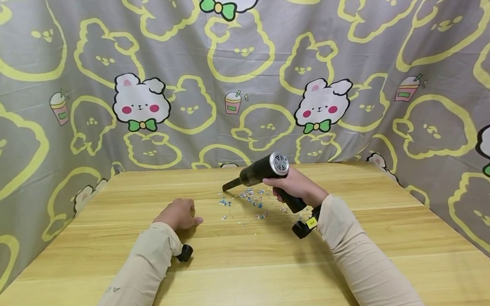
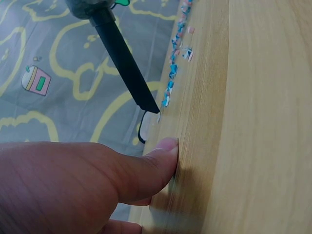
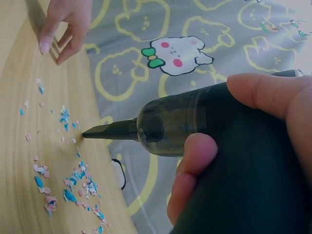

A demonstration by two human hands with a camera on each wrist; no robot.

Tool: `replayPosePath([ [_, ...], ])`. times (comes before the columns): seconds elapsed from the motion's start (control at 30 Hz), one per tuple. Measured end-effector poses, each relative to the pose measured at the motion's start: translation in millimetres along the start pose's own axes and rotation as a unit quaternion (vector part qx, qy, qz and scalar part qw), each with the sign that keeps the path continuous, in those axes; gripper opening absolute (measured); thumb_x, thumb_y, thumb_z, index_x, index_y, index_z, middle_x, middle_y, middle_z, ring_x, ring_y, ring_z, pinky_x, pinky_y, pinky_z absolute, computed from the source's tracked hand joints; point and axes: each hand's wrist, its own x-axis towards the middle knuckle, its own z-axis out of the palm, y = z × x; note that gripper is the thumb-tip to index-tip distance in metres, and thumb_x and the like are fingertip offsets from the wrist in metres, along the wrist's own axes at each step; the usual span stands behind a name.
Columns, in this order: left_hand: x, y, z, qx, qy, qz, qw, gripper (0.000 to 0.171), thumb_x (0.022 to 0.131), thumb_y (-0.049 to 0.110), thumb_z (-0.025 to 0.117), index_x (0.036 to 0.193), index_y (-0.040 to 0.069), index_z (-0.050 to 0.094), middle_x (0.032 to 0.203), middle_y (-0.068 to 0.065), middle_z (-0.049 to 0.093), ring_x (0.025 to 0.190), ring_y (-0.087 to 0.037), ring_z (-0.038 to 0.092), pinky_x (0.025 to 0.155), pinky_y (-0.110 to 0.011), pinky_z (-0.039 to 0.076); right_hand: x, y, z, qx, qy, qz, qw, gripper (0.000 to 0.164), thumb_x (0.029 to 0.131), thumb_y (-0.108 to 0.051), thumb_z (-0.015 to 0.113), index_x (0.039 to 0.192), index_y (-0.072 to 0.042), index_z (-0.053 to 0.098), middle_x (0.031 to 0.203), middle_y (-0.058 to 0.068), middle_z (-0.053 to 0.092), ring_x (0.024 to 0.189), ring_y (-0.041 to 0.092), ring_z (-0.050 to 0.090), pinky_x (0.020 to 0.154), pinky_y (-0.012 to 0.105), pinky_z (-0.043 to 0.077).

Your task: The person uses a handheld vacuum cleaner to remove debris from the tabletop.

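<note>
My right hand [image 1: 293,186] grips the handle of a black handheld vacuum cleaner [image 1: 260,170] with a silver vented end. Its narrow flat nozzle [image 3: 111,130] slants down to the left, its tip close over the tabletop at the edge of some scattered paper scraps [image 1: 254,198]. These scraps are small, in blue, pink and white. The right wrist view shows the see-through dust cup [image 3: 168,124] between nozzle and handle. Left of the scraps, my left hand [image 1: 178,214] rests on the table with loosely bent fingers and holds nothing. In the left wrist view its thumb [image 2: 151,168] points toward the nozzle.
The wood-grain table [image 1: 253,288] spans the foreground. A grey curtain [image 1: 180,58] printed with yellow outlines and white rabbits hangs behind it and along both sides. Black wrist cameras sit at both cuffs, the right one [image 1: 303,228] bearing a yellow label.
</note>
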Motion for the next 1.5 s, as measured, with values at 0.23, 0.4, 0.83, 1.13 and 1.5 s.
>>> replayPosePath([
  [0.23,1.1,-1.5,1.5,-0.002,0.002,0.0,1.0,0.048,0.088,0.035,0.067,0.115,-0.002,0.055,0.117,-0.024,0.058,0.11,-0.04,0.053,0.091,-0.052,0.046,-0.8,-0.3,-0.7,0.004,-0.001,0.0,1.0,0.037,0.089,-0.023,0.066,0.122,-0.009,0.053,0.064,0.009,0.055,0.049,0.017,0.051,0.049,0.029,0.046],
  [0.4,1.3,-1.6,1.5,-0.002,0.004,0.0,1.0,0.048,0.088,0.035,0.067,0.115,-0.003,0.055,0.118,-0.025,0.058,0.11,-0.04,0.053,0.092,-0.052,0.046,-0.6,-0.6,-1.4,0.007,-0.005,-0.002,1.0,0.038,0.09,-0.021,0.065,0.123,-0.008,0.051,0.063,0.008,0.055,0.049,0.017,0.051,0.048,0.029,0.046],
  [0.83,0.6,-0.5,1.0,-0.003,0.002,-0.002,1.0,0.048,0.088,0.035,0.067,0.116,-0.003,0.055,0.117,-0.025,0.058,0.11,-0.041,0.053,0.092,-0.053,0.046,-0.7,-0.5,-4.1,0.009,-0.012,0.005,1.0,0.039,0.09,-0.021,0.065,0.126,-0.013,0.051,0.064,0.009,0.054,0.05,0.018,0.05,0.049,0.03,0.046],
  [1.13,1.8,-1.0,1.4,-0.004,0.004,0.0,1.0,0.048,0.088,0.035,0.067,0.115,-0.003,0.055,0.117,-0.025,0.059,0.109,-0.041,0.053,0.092,-0.053,0.046,-1.4,-1.5,-4.8,0.009,-0.014,0.003,1.0,0.04,0.09,-0.022,0.066,0.127,-0.014,0.05,0.064,0.01,0.054,0.05,0.019,0.05,0.049,0.03,0.046],
  [1.5,0.5,-0.2,1.6,-0.001,0.006,0.0,1.0,0.048,0.088,0.035,0.067,0.115,-0.003,0.056,0.117,-0.025,0.058,0.111,-0.041,0.053,0.092,-0.053,0.046,-2.4,-3.5,-3.1,0.01,-0.012,0.006,1.0,0.039,0.089,-0.022,0.066,0.125,-0.014,0.052,0.065,0.01,0.054,0.05,0.018,0.051,0.05,0.03,0.047],
])
